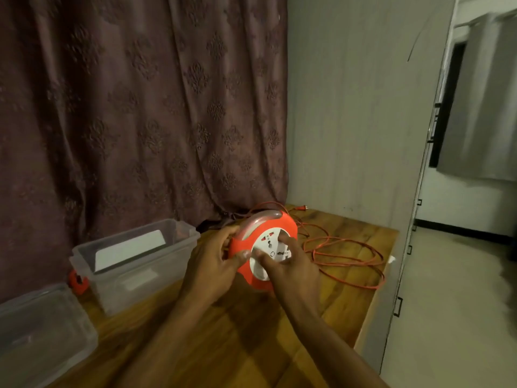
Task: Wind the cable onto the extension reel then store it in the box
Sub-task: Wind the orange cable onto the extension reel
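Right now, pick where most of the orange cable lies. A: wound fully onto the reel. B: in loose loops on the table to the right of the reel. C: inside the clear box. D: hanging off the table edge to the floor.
B: the orange cable lies in loose loops on the wooden table to the right of the reel, which both hands hold.

Reel (264, 249): smooth orange plastic, white socket face, clear glossy rim. Cable (347, 254): thin orange sheath, matt. Box (134, 261): translucent plastic, slightly frosted. Table (251, 331): varnished wood, grain visible, mild sheen. Curtain (140, 107): brown cloth, embossed pattern.
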